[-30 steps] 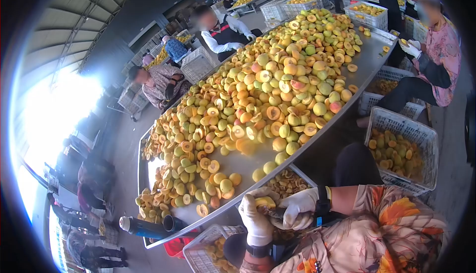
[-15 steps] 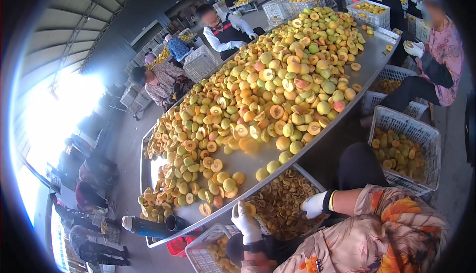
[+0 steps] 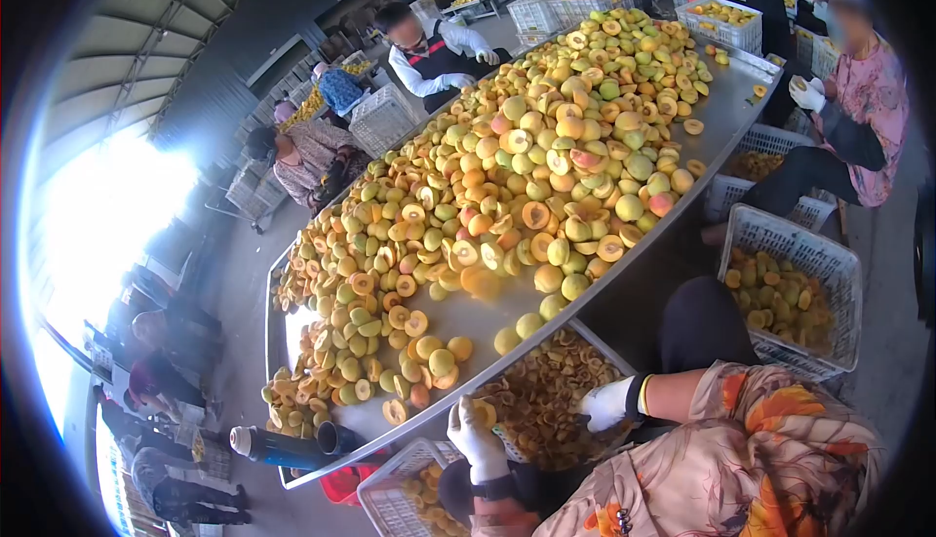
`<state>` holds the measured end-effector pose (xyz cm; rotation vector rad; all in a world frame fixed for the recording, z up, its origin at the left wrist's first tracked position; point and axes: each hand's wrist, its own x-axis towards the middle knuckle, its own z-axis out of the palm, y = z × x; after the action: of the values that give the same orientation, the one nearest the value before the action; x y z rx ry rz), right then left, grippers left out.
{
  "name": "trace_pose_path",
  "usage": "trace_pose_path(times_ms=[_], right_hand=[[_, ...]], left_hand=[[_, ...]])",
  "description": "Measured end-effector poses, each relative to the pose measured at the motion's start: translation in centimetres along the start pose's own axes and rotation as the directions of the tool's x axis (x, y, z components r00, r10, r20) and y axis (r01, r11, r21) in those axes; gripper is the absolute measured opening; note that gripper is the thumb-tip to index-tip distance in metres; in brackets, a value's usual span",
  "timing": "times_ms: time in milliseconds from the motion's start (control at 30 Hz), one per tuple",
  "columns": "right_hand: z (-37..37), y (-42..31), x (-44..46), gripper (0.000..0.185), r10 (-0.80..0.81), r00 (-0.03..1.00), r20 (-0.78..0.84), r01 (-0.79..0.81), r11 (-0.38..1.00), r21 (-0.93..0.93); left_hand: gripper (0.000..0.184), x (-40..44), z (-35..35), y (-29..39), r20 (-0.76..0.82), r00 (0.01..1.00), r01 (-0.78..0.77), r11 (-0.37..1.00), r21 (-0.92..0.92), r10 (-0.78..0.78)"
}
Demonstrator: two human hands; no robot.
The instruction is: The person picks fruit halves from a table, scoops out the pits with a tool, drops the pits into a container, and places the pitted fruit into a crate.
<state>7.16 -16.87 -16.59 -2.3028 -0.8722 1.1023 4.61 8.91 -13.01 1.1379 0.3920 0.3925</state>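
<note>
My left hand (image 3: 476, 442), in a white glove, is closed around a yellow peach half (image 3: 485, 413) by the metal table's near edge. My right hand (image 3: 606, 404), also gloved in white, hangs over a crate of brown peach pits and scraps (image 3: 546, 391). Its fingers look curled, but what they hold, if anything, is too small to make out. Beyond both hands, a big heap of whole and halved peaches (image 3: 526, 176) covers much of the metal table (image 3: 458, 318).
A crate of peach halves (image 3: 843, 264) stands to my right, another crate (image 3: 375, 498) to my left. A blue flask (image 3: 283, 447) and a dark cup (image 3: 339, 437) lie at the table's near corner. Co-workers (image 3: 439, 64) sit across and to the right.
The view has shifted slightly, moving the scene a little left. My left hand still has the peach half; my right hand stays over the scraps. A co-worker across the table has raised one hand.
</note>
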Motion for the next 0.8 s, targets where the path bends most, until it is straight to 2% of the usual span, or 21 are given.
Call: trace_pose_path(times_ms=[100,167,233,300,367,433,500,567,600,633,700,800], right_hand=[[0.5,0.5,0.4,0.032,-0.03,0.999,-0.011,0.03,1.0,-0.008],[0.6,0.5,0.4,0.032,-0.05,0.999,-0.017,0.049,0.999,-0.02],[0.0,-0.3,-0.4,0.033,-0.066,0.997,-0.031,0.065,0.997,-0.038],[-0.7,-0.8,-1.0,0.034,-0.068,0.998,-0.011,0.067,0.997,-0.049],[-0.8,-1.2,-1.1,0.037,-0.072,0.997,0.012,0.072,0.996,-0.053],[-0.8,-1.2,-1.2,0.041,-0.074,0.997,0.035,0.076,0.996,-0.056],[-1.7,-2.0,-2.2,0.039,-0.081,0.997,0.014,0.081,0.995,-0.065],[-0.5,-1.4,-1.9,0.037,-0.106,0.994,-0.027,0.104,0.991,-0.08],[-0.1,-0.7,-1.3,0.037,-0.126,0.992,0.004,0.126,0.984,-0.127],[-1.5,-2.1,-2.6,0.037,-0.08,0.997,0.01,0.081,0.991,-0.102],[-1.6,-2.0,-2.8,0.036,-0.076,0.997,-0.011,0.075,0.995,-0.062],[-2.2,-2.5,-3.1,0.033,-0.05,0.999,0.022,0.051,0.996,-0.071]], left_hand=[[0.031,-1.9,1.3,5.3,-0.099,0.994,-0.049,0.998,0.042,0.053],[0.032,-2.3,0.1,7.5,-0.118,0.975,-0.18,0.981,0.074,0.188],[0.033,-1.9,-3.2,8.6,-0.165,0.945,-0.264,0.957,0.121,0.281],[0.031,-2.7,-5.4,10.6,-0.32,0.89,-0.264,0.939,0.219,0.325],[0.035,-3.5,-9.7,11.8,-0.281,0.911,-0.233,0.938,0.257,0.303],[0.029,-3.3,-13.8,11.1,-0.307,0.85,-0.32,0.882,0.345,0.429],[0.041,-5.2,-16.1,12.3,-0.328,0.912,-0.12,0.925,0.36,0.247],[0.043,-4.3,-20.2,12.0,-0.261,0.942,0.017,0.746,0.666,0.212],[0.045,-4.5,-22.4,11.2,-0.24,0.956,0.094,0.601,0.794,0.168],[0.056,-4.5,-22.9,10.2,-0.132,0.908,0.122,0.049,0.991,0.397],[0.056,-4.3,-17.8,12.1,-0.091,0.904,0.126,-0.057,0.99,0.419],[0.054,-0.2,-13.9,11.7,0.059,0.907,-0.13,0.144,0.981,0.417]])
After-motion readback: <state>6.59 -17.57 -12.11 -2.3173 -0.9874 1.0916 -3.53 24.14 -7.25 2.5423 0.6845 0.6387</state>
